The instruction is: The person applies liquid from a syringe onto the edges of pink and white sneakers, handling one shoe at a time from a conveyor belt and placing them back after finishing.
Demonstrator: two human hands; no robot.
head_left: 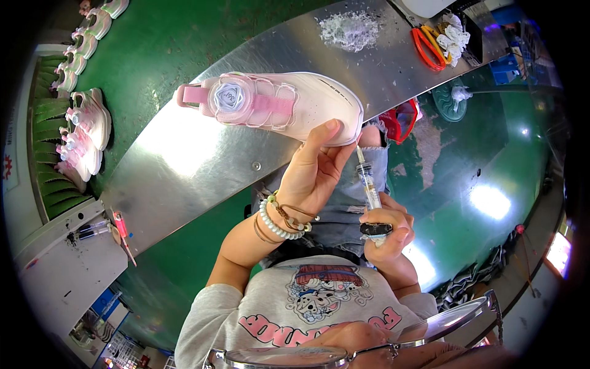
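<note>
A pink and cream sneaker (307, 101) with a round dial on its tongue is held over the metal bench, its toe to the right. My left hand (316, 160) grips it near the toe, thumb on the upper and fingers beneath. A clear syringe (369, 184) with a thin needle is in my right hand (388, 227), fingers wrapped round its rear end. The needle tip meets or almost meets the sole edge at the toe; I cannot tell whether it touches. Beaded and cord bracelets (279, 221) circle my left wrist.
The curved metal bench (227, 154) carries a pile of white shreds (350, 31) and orange-handled scissors (427, 49) beside crumpled white tissue (453, 40). More pink and white sneakers (86, 132) line the left side, near a pink pen-like tool (120, 226). A green stool (450, 101) stands at right.
</note>
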